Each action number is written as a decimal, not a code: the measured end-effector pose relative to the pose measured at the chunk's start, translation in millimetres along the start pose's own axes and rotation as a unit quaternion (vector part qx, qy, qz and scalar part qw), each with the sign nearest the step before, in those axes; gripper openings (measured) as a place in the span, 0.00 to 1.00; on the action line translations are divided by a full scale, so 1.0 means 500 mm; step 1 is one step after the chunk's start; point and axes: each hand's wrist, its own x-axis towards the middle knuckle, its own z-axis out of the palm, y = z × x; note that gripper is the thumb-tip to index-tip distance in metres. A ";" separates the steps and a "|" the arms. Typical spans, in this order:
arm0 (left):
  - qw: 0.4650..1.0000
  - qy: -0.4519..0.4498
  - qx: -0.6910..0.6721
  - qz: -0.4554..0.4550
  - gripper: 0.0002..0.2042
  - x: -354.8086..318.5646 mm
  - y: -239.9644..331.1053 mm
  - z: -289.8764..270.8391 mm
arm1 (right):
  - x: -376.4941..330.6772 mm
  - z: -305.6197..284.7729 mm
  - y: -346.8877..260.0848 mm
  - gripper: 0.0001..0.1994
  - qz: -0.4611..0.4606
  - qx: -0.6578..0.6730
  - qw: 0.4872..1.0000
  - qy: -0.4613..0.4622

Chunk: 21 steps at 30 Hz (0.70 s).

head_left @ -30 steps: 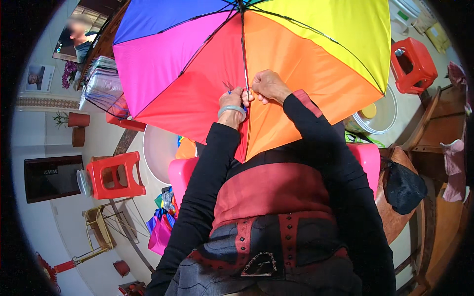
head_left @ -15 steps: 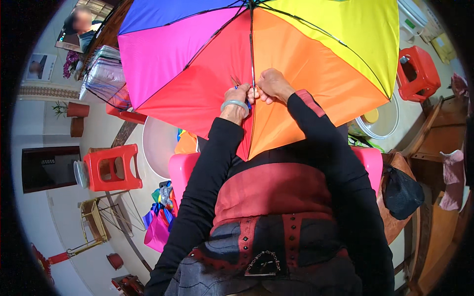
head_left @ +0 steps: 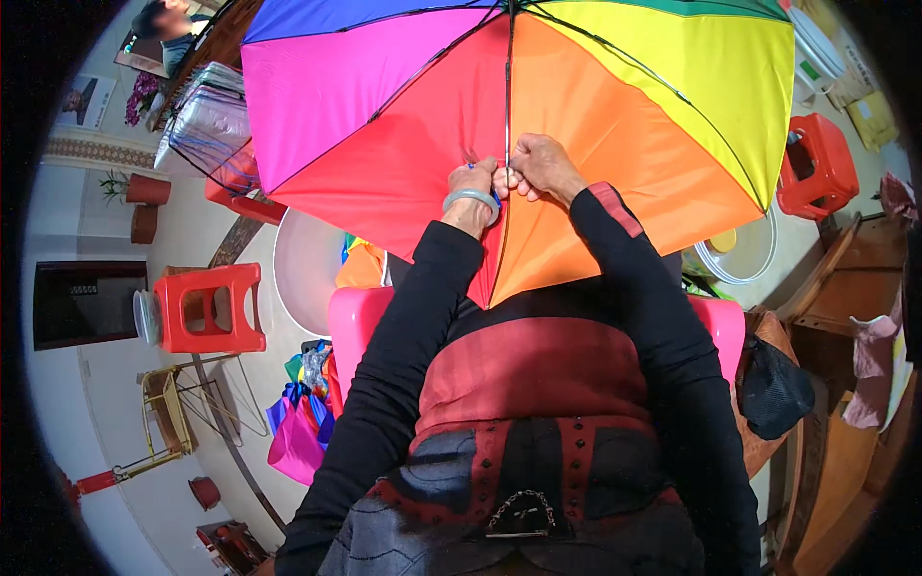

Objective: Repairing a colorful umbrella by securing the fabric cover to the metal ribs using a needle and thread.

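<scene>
A rainbow umbrella (head_left: 615, 182) is spread before me, its inner side with dark ribs facing me. My left hand (head_left: 473, 182), with a pale bangle at the wrist, is closed at the rib (head_left: 507, 106) between the red and orange panels. Pointed metal tips and bits of blue stick out of that hand, looking like small scissors (head_left: 469, 156). Right beside it, my right hand (head_left: 543, 165) is closed in a pinch against the same rib. Anything small between its fingertips is hidden. The panels' lower corner hangs over my lap.
A pink chair (head_left: 718, 331) shows on both sides of me. Red stools stand left (head_left: 213, 307) and right (head_left: 816, 165). At left are a round basin (head_left: 300, 278) and a colourful cloth bundle (head_left: 300, 437); at right, a clear tub (head_left: 759, 252). A person (head_left: 175, 27) is at the far left.
The umbrella and both hands have shifted slightly right in the picture, along with a small tilt of the view. My hands stay closed at the same rib.
</scene>
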 end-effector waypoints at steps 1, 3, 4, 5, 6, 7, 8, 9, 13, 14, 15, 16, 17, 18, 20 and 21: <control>1.000 -0.011 0.004 0.002 0.07 0.004 -0.001 -0.002 | -0.001 -0.001 -0.001 0.07 -0.001 -0.001 1.000 -0.002; 1.000 -0.021 0.007 0.004 0.07 0.011 -0.004 -0.008 | -0.002 -0.004 -0.004 0.07 0.012 0.028 1.000 -0.006; 0.999 -0.028 0.013 0.006 0.07 0.015 -0.006 -0.010 | -0.003 -0.004 -0.005 0.07 0.019 0.043 0.999 -0.008; 0.999 -0.035 0.019 0.009 0.06 0.018 -0.007 -0.013 | -0.002 -0.001 -0.007 0.07 0.018 0.043 0.999 -0.009; 0.999 -0.044 0.025 0.010 0.06 0.019 -0.008 -0.012 | -0.002 0.001 -0.008 0.08 0.014 0.031 0.999 -0.006; 0.999 -0.045 0.025 0.010 0.06 0.020 -0.009 -0.011 | -0.002 0.003 -0.009 0.08 0.009 0.018 1.000 -0.004; 0.998 -0.049 0.024 0.013 0.06 0.021 -0.010 -0.011 | -0.003 0.004 -0.010 0.08 0.005 0.006 1.000 -0.001; 0.998 -0.053 0.024 0.017 0.06 0.022 -0.011 -0.011 | -0.002 0.003 -0.009 0.08 0.005 0.006 1.000 -0.001; 0.999 -0.028 0.005 0.014 0.06 0.022 -0.014 -0.010 | -0.001 0.006 -0.007 0.08 -0.017 -0.050 0.998 0.015; 1.000 -0.013 -0.004 0.012 0.06 0.022 -0.015 -0.010 | 0.000 0.005 -0.007 0.08 -0.023 -0.054 0.998 0.013; 1.000 -0.013 -0.005 0.012 0.06 0.022 -0.015 -0.010 | 0.001 0.004 -0.007 0.08 -0.030 -0.057 0.998 0.010; 1.000 -0.007 -0.010 0.014 0.06 0.021 -0.014 -0.008 | 0.001 0.003 -0.006 0.08 -0.036 -0.061 0.997 0.009; 1.000 -0.001 -0.015 0.016 0.06 0.019 -0.013 -0.007 | 0.001 0.002 -0.004 0.08 -0.036 -0.061 0.997 0.009; 1.000 0.005 -0.020 0.018 0.06 0.018 -0.011 -0.005 | 0.001 -0.002 -0.003 0.08 -0.055 -0.060 0.997 0.000; 1.000 0.006 -0.017 0.020 0.06 0.014 -0.010 -0.002 | 0.000 -0.008 0.000 0.07 -0.093 -0.057 0.994 -0.017; 1.000 0.009 -0.014 0.023 0.06 0.012 -0.009 -0.002 | -0.001 -0.008 -0.001 0.07 -0.093 -0.057 0.994 -0.018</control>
